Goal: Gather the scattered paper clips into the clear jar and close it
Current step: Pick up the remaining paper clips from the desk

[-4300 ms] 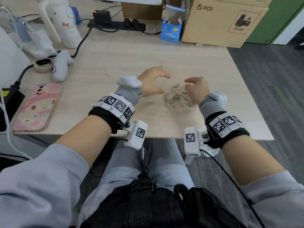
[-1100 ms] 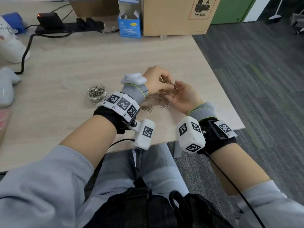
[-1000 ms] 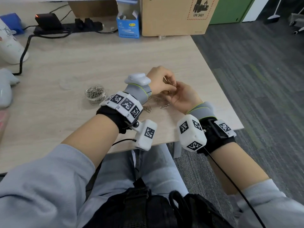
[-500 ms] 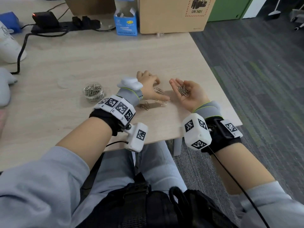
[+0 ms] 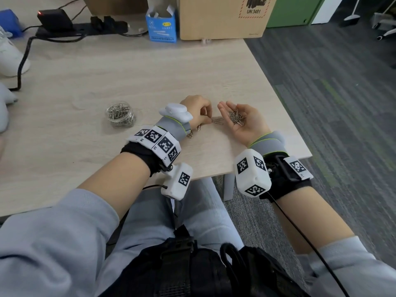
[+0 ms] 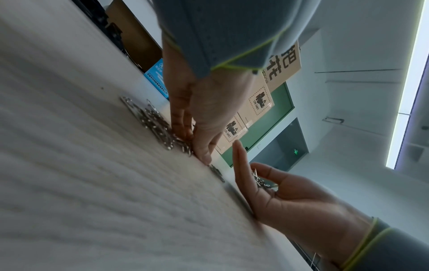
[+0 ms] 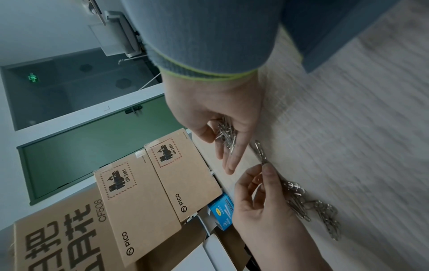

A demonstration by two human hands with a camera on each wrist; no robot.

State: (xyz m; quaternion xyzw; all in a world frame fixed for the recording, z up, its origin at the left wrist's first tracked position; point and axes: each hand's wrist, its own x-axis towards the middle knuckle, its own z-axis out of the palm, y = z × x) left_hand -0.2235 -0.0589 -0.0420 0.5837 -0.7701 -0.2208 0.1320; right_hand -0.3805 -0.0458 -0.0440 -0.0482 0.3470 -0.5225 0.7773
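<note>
Your right hand point(image 5: 244, 123) lies palm up on the table point(image 5: 128, 78) near its right edge, fingers loosely extended and slightly cupped, cradling a small heap of paper clips point(image 5: 235, 117) in the palm. Just left of it, your left hand point(image 5: 198, 111) is palm down with fingers curled, the thumb and fingertips point(image 6: 204, 155) pressed to the tabletop on the loose clips point(image 6: 160, 128) lying there; in the right wrist view the thumb and forefinger look pinched on one clip point(image 7: 261, 152), though blur keeps that from being certain. More loose clips trail under and near your left wrist. The clear jar point(image 5: 120, 116) stands upright, open, well to the left of both hands, already partly filled with clips. Along the far edge sit a blue carton point(image 5: 161, 28), a cardboard box point(image 5: 222, 16) and a black power strip point(image 5: 81, 31).
</note>
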